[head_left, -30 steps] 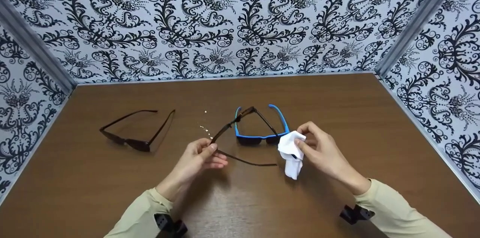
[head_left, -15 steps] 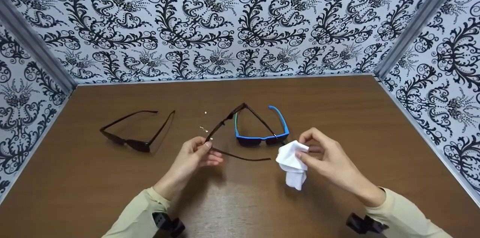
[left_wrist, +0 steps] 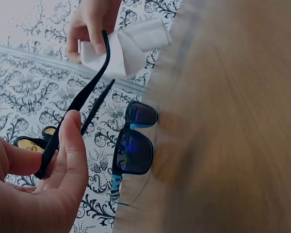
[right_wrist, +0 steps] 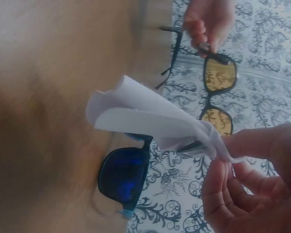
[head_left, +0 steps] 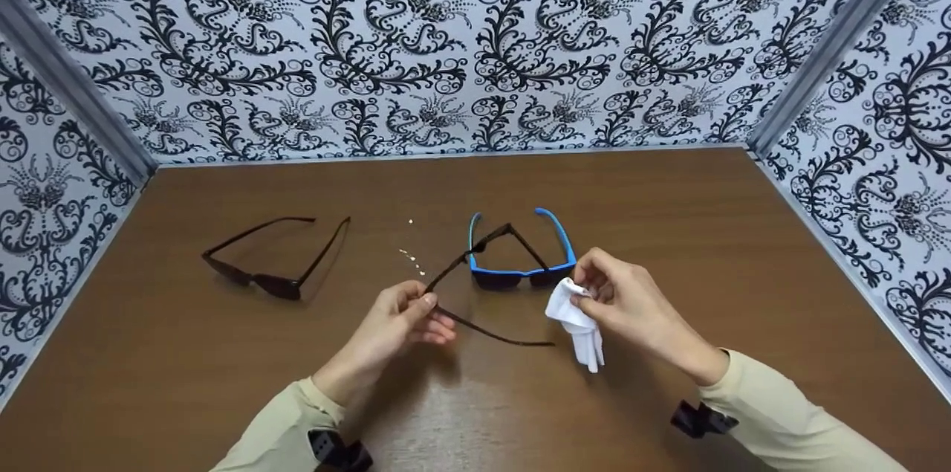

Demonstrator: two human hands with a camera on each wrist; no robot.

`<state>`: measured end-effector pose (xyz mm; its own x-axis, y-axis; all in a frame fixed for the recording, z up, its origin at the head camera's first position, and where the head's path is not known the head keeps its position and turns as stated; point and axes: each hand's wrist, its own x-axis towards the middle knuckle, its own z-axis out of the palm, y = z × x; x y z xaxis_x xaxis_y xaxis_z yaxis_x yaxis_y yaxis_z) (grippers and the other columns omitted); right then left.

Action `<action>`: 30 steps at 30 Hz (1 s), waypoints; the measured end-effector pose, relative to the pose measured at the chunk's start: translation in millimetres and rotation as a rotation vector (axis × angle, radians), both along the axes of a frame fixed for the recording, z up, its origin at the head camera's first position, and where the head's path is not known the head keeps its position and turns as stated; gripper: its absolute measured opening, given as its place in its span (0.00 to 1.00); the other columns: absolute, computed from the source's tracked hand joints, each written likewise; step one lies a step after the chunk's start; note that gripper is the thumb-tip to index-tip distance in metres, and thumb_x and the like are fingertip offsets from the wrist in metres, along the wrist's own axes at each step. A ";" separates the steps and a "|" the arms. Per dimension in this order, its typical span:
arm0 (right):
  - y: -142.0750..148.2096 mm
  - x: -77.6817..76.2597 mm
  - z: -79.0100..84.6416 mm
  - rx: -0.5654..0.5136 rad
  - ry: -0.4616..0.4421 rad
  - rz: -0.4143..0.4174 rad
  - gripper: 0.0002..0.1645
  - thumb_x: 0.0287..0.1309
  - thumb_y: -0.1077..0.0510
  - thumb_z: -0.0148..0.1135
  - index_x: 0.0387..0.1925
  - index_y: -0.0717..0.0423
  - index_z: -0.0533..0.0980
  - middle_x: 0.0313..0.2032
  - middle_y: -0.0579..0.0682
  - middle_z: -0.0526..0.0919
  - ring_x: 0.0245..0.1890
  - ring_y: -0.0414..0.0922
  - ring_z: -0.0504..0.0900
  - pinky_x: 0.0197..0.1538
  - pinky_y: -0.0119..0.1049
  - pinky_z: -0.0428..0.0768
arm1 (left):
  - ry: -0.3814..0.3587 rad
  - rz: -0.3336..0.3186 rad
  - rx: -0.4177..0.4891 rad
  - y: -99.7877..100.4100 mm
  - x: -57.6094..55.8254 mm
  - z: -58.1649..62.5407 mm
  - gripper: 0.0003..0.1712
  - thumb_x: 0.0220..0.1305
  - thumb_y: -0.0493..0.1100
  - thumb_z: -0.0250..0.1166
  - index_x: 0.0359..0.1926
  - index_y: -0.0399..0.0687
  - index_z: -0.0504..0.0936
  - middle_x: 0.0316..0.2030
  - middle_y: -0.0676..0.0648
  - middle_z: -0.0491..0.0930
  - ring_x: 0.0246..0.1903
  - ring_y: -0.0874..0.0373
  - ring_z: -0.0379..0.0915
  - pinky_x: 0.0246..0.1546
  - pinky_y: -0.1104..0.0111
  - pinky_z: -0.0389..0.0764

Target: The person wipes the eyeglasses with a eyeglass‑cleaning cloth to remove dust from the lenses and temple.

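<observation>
Left hand (head_left: 394, 323) pinches glasses (right_wrist: 219, 76) at corner; right hand (head_left: 624, 301) pinches cloth (head_left: 566, 308).

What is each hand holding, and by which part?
The left hand pinches the yellow-lensed glasses by the corner where one temple meets the front. The right hand pinches a white cloth by its upper part.

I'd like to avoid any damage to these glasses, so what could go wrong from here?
1. The left hand pinches the yellow-lensed glasses by one corner, so they might twist or slip.
2. The right hand pinches the white cloth, seemingly around the other temple's end; a hard pull could strain that hinge.
3. The held pair overlaps the blue-framed sunglasses in the head view, so a drop might knock or scratch them.
</observation>
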<state>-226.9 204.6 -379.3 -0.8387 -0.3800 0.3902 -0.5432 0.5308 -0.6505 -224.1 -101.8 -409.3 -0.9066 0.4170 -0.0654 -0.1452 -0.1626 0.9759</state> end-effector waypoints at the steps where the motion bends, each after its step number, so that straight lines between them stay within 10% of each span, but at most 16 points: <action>1: -0.4 -1.1 -0.7 0.010 0.004 -0.006 0.16 0.47 0.74 0.69 0.32 0.57 0.72 0.28 0.42 0.76 0.25 0.39 0.74 0.28 0.29 0.75 | 0.002 -0.007 0.000 0.8 0.6 0.5 0.06 0.72 0.29 0.45 0.36 0.35 0.66 0.28 0.38 0.81 0.27 0.54 0.82 0.35 0.63 0.83; 30: -9.0 -15.5 -9.9 0.040 0.212 -0.039 0.19 0.40 0.81 0.64 0.29 0.59 0.71 0.28 0.44 0.76 0.26 0.37 0.78 0.28 0.29 0.79 | -0.054 -0.215 -0.030 17.1 22.2 6.2 0.07 0.71 0.32 0.50 0.34 0.37 0.69 0.25 0.38 0.81 0.22 0.58 0.81 0.27 0.70 0.82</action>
